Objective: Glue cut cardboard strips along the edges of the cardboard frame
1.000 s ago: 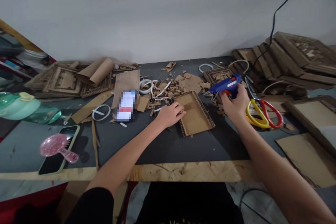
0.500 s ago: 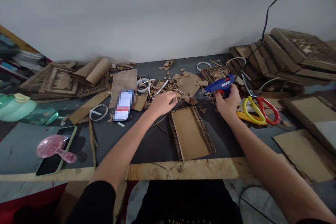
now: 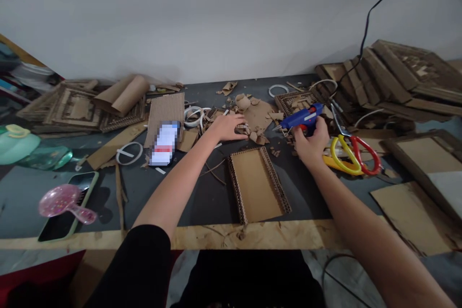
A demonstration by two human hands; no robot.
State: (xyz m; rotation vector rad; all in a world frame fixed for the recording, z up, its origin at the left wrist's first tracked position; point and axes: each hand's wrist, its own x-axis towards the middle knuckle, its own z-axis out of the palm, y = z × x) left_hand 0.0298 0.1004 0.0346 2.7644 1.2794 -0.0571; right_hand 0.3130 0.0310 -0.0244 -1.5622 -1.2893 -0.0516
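One tray (image 3: 256, 185) shifted nearer, one glue gun (image 3: 301, 118), scraps (image 3: 257, 116) seemingly dozens

Near me I count one open cardboard tray (image 3: 257, 185). Left of the tray, I see two phones (image 3: 165, 144), one pink brush (image 3: 59, 200) and one green bottle (image 3: 46, 158). Right of it, one blue glue gun (image 3: 301, 118) and one pair of scissors (image 3: 346, 133).

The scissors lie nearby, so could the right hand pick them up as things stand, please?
Probably not: the right hand holds the blue glue gun, though the scissors lie close beside that hand, handles uncovered.
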